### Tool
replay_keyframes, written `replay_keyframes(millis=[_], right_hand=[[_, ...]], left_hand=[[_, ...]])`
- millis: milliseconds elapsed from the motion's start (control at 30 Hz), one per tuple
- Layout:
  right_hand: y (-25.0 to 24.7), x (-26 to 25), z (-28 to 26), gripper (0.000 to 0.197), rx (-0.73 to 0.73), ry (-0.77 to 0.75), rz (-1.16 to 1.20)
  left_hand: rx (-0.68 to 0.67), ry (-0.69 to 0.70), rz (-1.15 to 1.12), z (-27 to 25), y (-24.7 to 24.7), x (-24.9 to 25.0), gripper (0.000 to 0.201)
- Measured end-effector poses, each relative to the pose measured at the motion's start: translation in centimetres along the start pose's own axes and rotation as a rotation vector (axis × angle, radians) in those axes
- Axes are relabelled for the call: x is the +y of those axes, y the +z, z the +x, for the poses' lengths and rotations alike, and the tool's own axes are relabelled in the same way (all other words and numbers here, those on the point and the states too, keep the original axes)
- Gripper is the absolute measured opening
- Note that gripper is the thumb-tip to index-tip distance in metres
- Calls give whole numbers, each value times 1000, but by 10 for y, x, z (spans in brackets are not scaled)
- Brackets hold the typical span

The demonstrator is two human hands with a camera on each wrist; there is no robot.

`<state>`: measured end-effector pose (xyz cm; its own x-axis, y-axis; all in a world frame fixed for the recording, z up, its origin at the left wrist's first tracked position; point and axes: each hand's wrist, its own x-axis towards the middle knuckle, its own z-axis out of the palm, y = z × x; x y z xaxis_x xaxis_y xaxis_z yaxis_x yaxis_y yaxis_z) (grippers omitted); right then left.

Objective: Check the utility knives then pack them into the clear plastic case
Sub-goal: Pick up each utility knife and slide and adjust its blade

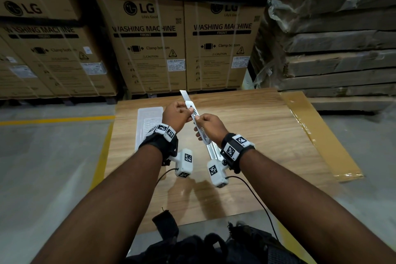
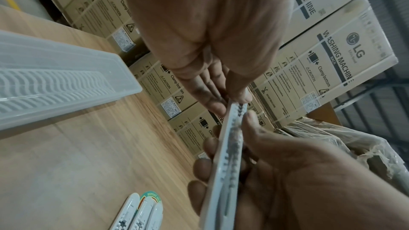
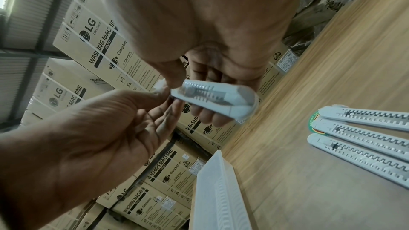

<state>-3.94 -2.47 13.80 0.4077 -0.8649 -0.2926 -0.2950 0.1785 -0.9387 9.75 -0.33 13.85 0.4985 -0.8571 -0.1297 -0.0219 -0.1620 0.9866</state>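
I hold one white utility knife (image 1: 196,121) upright and tilted over the wooden table, its silver blade (image 1: 183,94) slid out at the far end. My left hand (image 1: 176,113) pinches the knife's upper body near the slider. Lower down, my right hand (image 1: 211,126) grips the handle. The left wrist view shows the knife (image 2: 225,172) edge-on between both hands. The clear plastic case (image 1: 147,122) lies closed, lid up, on the table to the left. Three more white knives (image 3: 365,137) lie side by side on the table under my right wrist.
The wooden table (image 1: 267,135) has a taped cardboard strip (image 1: 317,130) along its right edge. Stacked washing-machine cartons (image 1: 147,34) stand just behind the table, and wrapped flat packs (image 1: 342,60) are at the right. A yellow floor line (image 1: 102,156) runs along the left.
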Motion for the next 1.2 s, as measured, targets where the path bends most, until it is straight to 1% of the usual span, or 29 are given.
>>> replay_keyframes(millis=[233,300,667,767,833,900,933,1033,1200], right_hand=[[-1,-3,0,23,109,-21,-99],[-2,-4,-1,22,116,-19,-119],[2,-1,-7,24,60,5,-165],[3,-1,-8,22,8,22,-110],[2,0,-9,20,-37,45,-48],[0,2,-10,17,-76,59,-37],[-1,3,-11,19,-88,67,-46],[-3,6,-12,25,-97,81,-46],[-5,2,-15,27,-76,58,-21]], left_hand=[[11,46,46,-6,4,5,20],[17,52,50,-7,4,5,19],[56,55,45,-16,1,0,15],[-2,27,45,-15,1,-2,13],[-42,13,67,-14,0,-1,17],[-42,15,91,-11,-3,0,19],[-29,14,89,-10,-5,1,19],[-25,4,66,-12,-5,3,17],[-98,7,67,-17,-1,5,21]])
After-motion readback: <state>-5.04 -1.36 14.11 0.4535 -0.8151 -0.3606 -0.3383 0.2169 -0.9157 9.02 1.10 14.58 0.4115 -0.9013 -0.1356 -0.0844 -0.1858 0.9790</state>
